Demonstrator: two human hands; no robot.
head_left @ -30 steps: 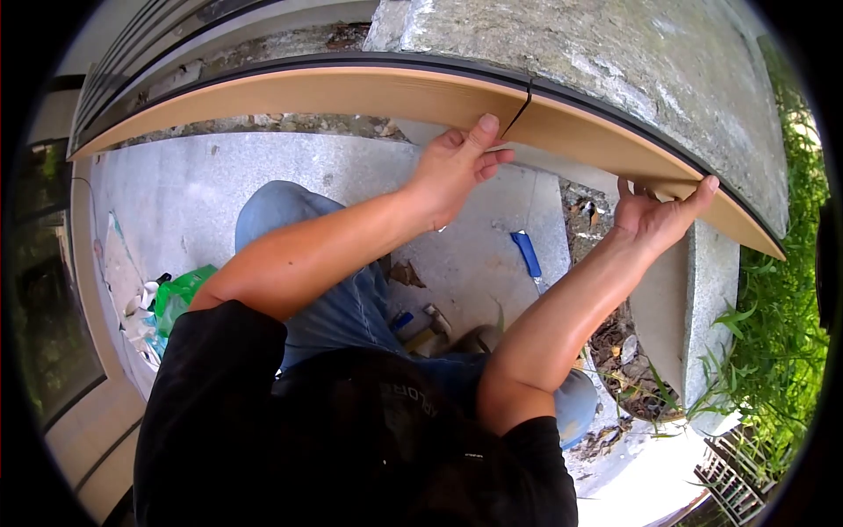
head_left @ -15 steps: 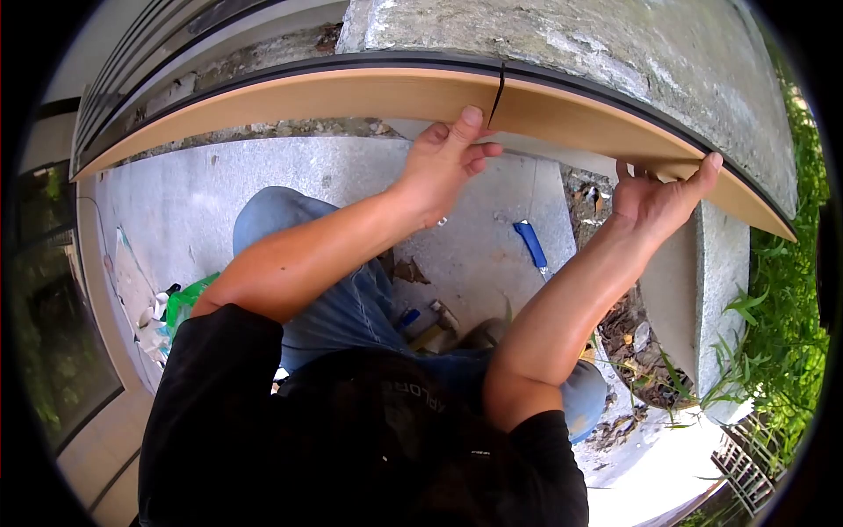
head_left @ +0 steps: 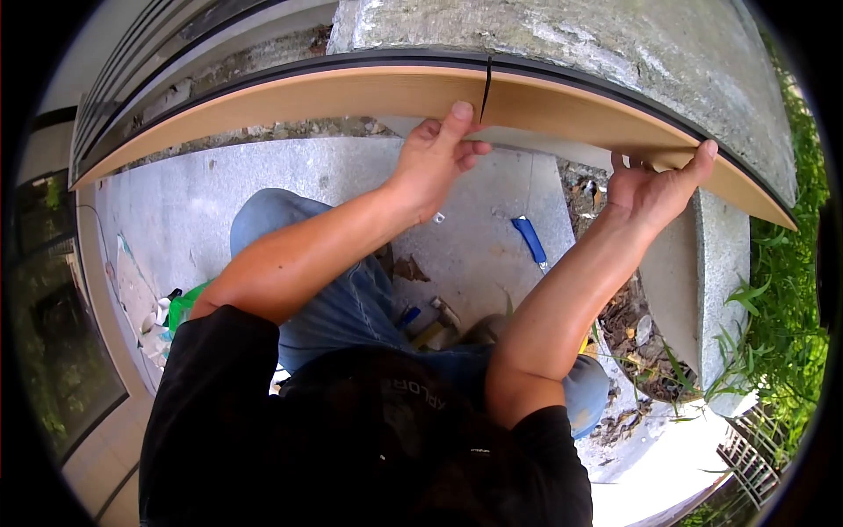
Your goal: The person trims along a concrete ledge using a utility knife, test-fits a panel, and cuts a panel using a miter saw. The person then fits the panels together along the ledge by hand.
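Two long wood-coloured boards with a dark back edge stretch across the top of the view, end to end with a narrow dark gap between them. My left hand (head_left: 432,162) is closed on the left board (head_left: 307,95) just left of the gap, thumb on its face and some fingers below its lower edge. Farther right, my right hand (head_left: 652,189) grips the right board (head_left: 571,116), its thumb reaching up to the top edge and its fingers partly hidden beneath. A blue utility knife (head_left: 529,241) lies on the grey slab below, between my forearms.
A rough concrete block (head_left: 562,35) stands behind the boards. Between my legs lies a partly hidden tool with a yellowish handle (head_left: 428,334). Dry leaves and soil (head_left: 645,342) fill a bed at right, beside green plants (head_left: 786,299). A green bag (head_left: 183,306) sits at left.
Both hands, the boards and their gap sit slightly farther left in view. The view itself has shifted a little too. Both grips look the same.
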